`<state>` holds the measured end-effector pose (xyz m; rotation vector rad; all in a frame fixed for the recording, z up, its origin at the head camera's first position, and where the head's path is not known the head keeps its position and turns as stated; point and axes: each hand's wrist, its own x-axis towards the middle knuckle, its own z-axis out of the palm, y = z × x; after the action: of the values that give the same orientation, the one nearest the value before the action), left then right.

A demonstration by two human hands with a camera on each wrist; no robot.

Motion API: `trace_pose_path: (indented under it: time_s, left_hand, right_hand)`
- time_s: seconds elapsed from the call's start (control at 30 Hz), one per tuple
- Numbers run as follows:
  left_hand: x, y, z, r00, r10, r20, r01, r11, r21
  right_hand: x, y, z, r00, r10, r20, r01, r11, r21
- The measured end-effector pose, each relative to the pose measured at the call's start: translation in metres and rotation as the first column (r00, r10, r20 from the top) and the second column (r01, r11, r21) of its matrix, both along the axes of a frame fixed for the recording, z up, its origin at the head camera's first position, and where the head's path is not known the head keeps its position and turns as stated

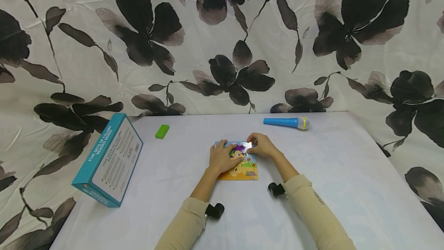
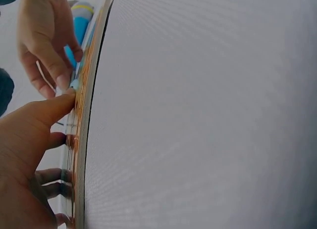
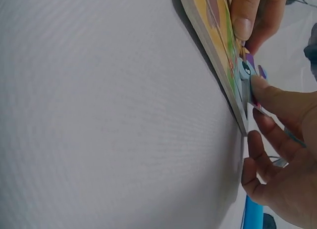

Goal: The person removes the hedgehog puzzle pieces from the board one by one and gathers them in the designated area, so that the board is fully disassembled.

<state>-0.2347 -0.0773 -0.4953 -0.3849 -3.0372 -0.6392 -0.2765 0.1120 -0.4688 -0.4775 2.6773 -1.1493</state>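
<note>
A flat picture puzzle (image 1: pixel 250 171) with a cartoon animal, flowers and an orange lower part lies on the white table. My left hand (image 1: pixel 222 158) rests spread over its left side, and the fingers touch the surface. At the top right corner my right hand (image 1: pixel 262 145) pinches a puzzle piece (image 3: pixel 253 73) between thumb and forefinger. That piece stands tilted up from the board in the right wrist view, while its shiny face glares in the head view. From the left wrist view, the puzzle (image 2: pixel 81 155) shows edge-on, with my left thumb on top.
A blue toy microphone (image 1: pixel 284 122) lies behind the puzzle to the right. Further left are a small green block (image 1: pixel 162 131) and a teal box (image 1: pixel 111 161) with printed text. Floral cloth (image 1: pixel 194 41) hangs behind the table (image 1: pixel 166 203).
</note>
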Motion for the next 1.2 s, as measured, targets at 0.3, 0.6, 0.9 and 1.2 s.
trace_pose_path:
  time_s: [0.3, 0.6, 0.9, 1.2]
  left_hand:
    - [0.001, 0.001, 0.002, 1.000, 0.003, 0.005, -0.003, 1.000, -0.004]
    - [0.000, 0.001, 0.000, 1.000, 0.006, 0.010, -0.006, 1.000, -0.008]
    - [0.000, 0.000, -0.002, 1.000, 0.005, -0.001, -0.005, 1.000, 0.000]
    - [0.002, 0.000, 0.000, 1.000, -0.001, -0.015, 0.001, 1.000, 0.015]
  right_hand:
    - [-0.001, 0.003, 0.000, 0.999, -0.024, 0.035, 0.028, 0.994, -0.110]
    - [0.002, 0.009, 0.005, 0.984, -0.066, 0.168, 0.114, 0.947, -0.302]
    - [0.005, 0.045, 0.005, 0.977, -0.108, 0.186, 0.157, 0.948, -0.276]
    - [0.015, 0.104, 0.006, 0.963, -0.173, 0.208, 0.219, 0.949, -0.227]
